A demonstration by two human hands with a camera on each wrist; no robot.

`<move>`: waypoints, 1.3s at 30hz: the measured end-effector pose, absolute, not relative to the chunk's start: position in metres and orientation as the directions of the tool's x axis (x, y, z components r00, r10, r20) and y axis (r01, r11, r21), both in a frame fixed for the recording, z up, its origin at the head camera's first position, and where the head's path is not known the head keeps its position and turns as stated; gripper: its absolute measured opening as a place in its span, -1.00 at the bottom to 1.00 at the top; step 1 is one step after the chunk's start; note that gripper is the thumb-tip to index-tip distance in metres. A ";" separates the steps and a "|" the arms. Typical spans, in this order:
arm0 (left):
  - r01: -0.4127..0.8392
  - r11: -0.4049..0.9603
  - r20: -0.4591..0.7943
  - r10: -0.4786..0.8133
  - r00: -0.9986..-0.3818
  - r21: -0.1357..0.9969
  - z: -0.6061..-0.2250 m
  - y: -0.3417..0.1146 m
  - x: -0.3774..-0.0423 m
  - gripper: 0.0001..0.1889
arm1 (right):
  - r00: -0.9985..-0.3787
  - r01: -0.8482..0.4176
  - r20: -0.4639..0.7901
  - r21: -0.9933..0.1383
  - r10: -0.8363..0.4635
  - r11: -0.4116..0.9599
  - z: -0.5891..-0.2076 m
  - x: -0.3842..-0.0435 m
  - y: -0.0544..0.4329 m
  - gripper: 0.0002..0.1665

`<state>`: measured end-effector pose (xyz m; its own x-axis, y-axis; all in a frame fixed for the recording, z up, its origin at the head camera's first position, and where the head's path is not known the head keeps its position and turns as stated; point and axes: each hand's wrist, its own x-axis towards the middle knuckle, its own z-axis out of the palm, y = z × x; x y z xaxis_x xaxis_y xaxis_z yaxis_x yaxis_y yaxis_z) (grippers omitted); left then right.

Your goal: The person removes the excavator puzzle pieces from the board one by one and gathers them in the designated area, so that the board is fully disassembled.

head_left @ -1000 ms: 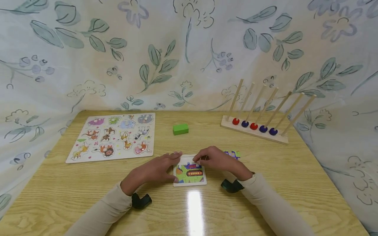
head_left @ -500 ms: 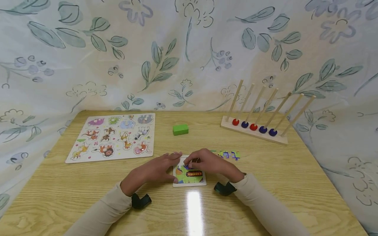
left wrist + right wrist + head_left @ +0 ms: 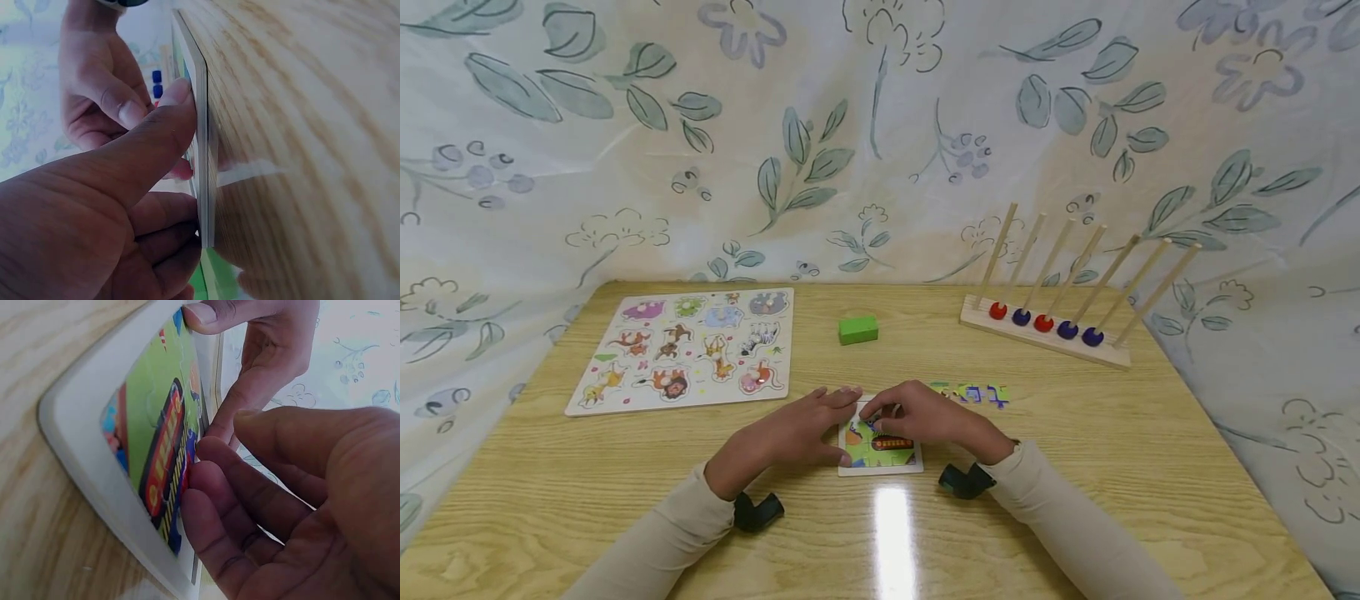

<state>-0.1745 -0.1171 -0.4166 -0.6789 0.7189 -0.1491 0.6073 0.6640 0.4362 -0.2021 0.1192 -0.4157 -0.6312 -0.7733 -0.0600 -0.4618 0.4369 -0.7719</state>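
A small jigsaw puzzle [image 3: 891, 457] with a red and black caterpillar track on green lies in a white tray [image 3: 882, 472] at the table's middle. My left hand [image 3: 797, 429] spans the tray's left side; its thumb [image 3: 178, 94] rests on the rim and the other fingers lie against the edge. Over the upper part of the puzzle is my right hand [image 3: 925, 412], fingers bent. Its fingertips [image 3: 200, 500] touch the pieces in the right wrist view, while the thumb [image 3: 269, 425] stands apart from them. The right hand hides the puzzle's upper right.
Several loose puzzle pieces [image 3: 973, 394] lie right of the tray, behind the right hand. A green block [image 3: 858, 330] sits farther back. An animal peg puzzle [image 3: 700, 396] lies at left, and a wooden rack with rods and beads [image 3: 1045, 333] stands at back right.
My right hand has moved left across the upper part of the puzzle, its thumb and fingers now farther apart. More loose pieces show behind it. The left hand has stayed in place.
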 end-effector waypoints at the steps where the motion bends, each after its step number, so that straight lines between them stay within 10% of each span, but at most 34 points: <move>1: 0.611 0.663 -0.148 0.721 -0.677 0.432 -0.417 -0.117 -0.175 -0.15 | -0.630 -0.460 -0.063 -0.773 -0.774 0.437 -0.416 -0.202 0.119 -0.71; 39: 0.613 0.651 -0.134 0.727 -0.674 0.448 -0.416 -0.118 -0.173 -0.12 | -0.641 -0.439 0.012 -0.826 -0.768 0.353 -0.425 -0.198 0.116 -0.72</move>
